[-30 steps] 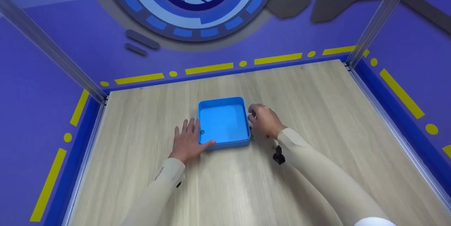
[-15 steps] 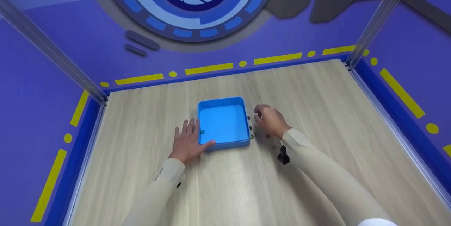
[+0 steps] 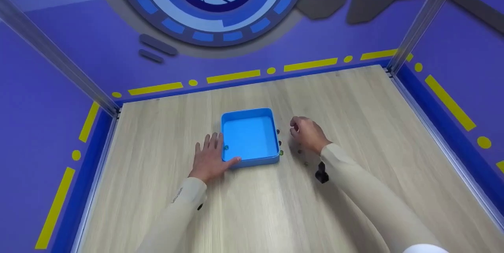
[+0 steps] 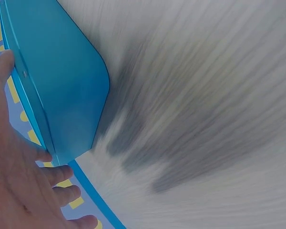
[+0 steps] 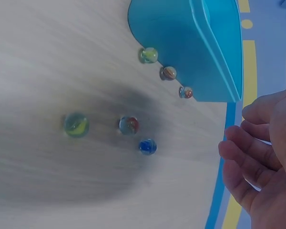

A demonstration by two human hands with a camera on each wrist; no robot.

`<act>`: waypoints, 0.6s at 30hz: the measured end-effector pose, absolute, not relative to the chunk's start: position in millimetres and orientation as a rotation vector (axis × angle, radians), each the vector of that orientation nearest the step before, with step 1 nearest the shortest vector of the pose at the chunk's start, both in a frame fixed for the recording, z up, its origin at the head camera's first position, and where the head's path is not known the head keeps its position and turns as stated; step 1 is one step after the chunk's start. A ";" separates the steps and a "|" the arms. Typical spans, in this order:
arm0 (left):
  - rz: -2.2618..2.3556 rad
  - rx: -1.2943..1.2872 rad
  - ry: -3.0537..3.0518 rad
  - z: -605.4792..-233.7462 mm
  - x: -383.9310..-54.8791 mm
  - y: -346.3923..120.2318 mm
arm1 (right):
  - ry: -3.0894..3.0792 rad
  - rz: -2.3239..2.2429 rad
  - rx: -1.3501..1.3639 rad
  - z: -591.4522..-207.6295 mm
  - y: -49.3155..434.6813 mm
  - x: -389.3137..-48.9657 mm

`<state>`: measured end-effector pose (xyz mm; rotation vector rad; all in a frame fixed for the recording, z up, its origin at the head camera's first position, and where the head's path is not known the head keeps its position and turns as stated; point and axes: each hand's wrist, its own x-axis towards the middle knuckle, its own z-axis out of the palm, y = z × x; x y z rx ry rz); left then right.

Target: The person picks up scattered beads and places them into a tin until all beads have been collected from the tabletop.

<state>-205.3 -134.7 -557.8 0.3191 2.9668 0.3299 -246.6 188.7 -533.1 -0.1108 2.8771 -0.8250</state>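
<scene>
A square blue open box stands on the table. My left hand rests on its near left corner, fingers spread and straight, thumb over the front rim. Inside by the left wall lies one small greenish marble. Against the outside of the right wall sit a yellow-green marble, a brown-striped marble and a reddish marble in a row. My right hand hovers right of them, fingers loosely curled with nothing between them. Below it lie a blue marble, a red-and-clear marble and a larger yellow-swirled marble.
The light wood table is bounded by a purple-blue back wall and side walls with yellow dashes. Metal posts rise at the back corners. A black clip hangs by the right sleeve.
My right hand has drawn away to the right from the box's right wall, bringing the row of marbles there into full sight. The left hand and the box have stayed put.
</scene>
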 end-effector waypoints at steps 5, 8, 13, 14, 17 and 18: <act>0.360 0.323 2.969 -554.4 -207.5 -134.3 | 2.900 -0.850 -0.130 -531.3 194.2 -247.8; 0.366 0.323 2.967 -553.8 -207.7 -134.5 | 2.892 -0.871 -0.132 -532.3 197.4 -248.5; 0.365 0.325 2.962 -554.7 -205.8 -135.2 | 2.883 -0.862 -0.145 -537.2 202.7 -248.4; 0.367 0.326 2.962 -555.0 -205.6 -135.3 | 2.885 -0.862 -0.145 -538.2 203.8 -248.3; 0.372 0.325 2.961 -555.8 -205.0 -135.7 | 2.888 -0.865 -0.145 -540.2 207.0 -248.1; 0.372 0.321 2.958 -556.2 -204.7 -135.7 | 2.888 -0.866 -0.143 -540.5 207.9 -247.9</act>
